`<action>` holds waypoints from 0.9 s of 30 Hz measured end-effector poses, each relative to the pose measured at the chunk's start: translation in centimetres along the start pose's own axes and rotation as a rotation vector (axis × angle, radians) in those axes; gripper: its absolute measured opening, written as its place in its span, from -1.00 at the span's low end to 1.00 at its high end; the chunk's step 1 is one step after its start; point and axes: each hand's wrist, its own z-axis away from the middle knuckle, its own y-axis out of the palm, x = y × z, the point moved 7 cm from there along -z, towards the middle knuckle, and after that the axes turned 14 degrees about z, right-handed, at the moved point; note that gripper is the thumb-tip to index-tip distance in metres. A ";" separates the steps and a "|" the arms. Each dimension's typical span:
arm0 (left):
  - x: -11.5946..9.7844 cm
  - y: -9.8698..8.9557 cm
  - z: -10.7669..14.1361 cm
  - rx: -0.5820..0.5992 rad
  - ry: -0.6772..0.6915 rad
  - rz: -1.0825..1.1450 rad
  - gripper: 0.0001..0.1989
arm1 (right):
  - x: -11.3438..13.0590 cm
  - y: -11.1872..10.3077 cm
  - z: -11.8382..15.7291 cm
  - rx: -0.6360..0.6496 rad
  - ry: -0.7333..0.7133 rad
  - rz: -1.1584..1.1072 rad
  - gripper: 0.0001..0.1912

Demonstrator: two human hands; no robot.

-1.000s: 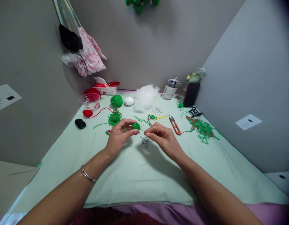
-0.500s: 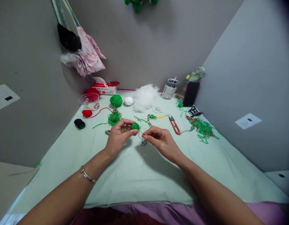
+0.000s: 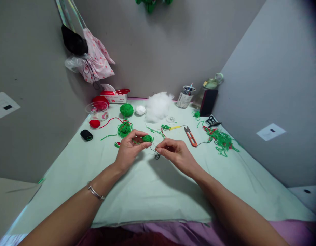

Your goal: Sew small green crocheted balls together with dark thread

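Observation:
My left hand (image 3: 131, 147) pinches a small round green crocheted piece (image 3: 147, 138) between thumb and fingers, above the table. Close on its right, my right hand (image 3: 175, 154) has thumb and forefinger closed on a thin needle (image 3: 154, 145) that points at the piece. Loops of black thread (image 3: 157, 156) dangle below the right fingertips. Where the needle's tip meets the crochet is too small to make out. Behind the left hand lies a tangle of green yarn (image 3: 125, 128), and a small red-and-green bit (image 3: 117, 145) is partly covered by that hand.
Orange-handled thread snips (image 3: 190, 137) and a yellow crochet hook (image 3: 175, 127) lie beyond my right hand. Further right are green and red yarn scraps (image 3: 221, 140). White stuffing (image 3: 159, 106), a green yarn ball (image 3: 126, 110) and a pen tin (image 3: 185, 97) stand along the back. A black thread spool (image 3: 86, 135) sits left.
Both hands keep nearly the same place and grip. The black thread between them hangs a little differently, and the whole view has shifted very slightly.

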 end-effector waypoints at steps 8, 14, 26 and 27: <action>0.0 0.2 0.1 0.011 -0.013 0.022 -0.73 | -0.2 0.2 0.0 -0.004 0.026 -0.020 -0.82; 0.6 0.8 0.3 0.078 -0.088 0.114 -0.74 | -0.1 0.3 -0.2 -0.016 -0.028 -0.051 -0.78; 0.5 1.3 0.6 0.080 -0.102 0.143 -0.73 | -0.6 0.6 -0.2 -0.055 -0.026 -0.115 -0.79; 0.6 1.4 0.6 0.086 -0.101 0.137 -0.73 | -0.6 0.6 -0.2 -0.062 -0.026 -0.120 -0.78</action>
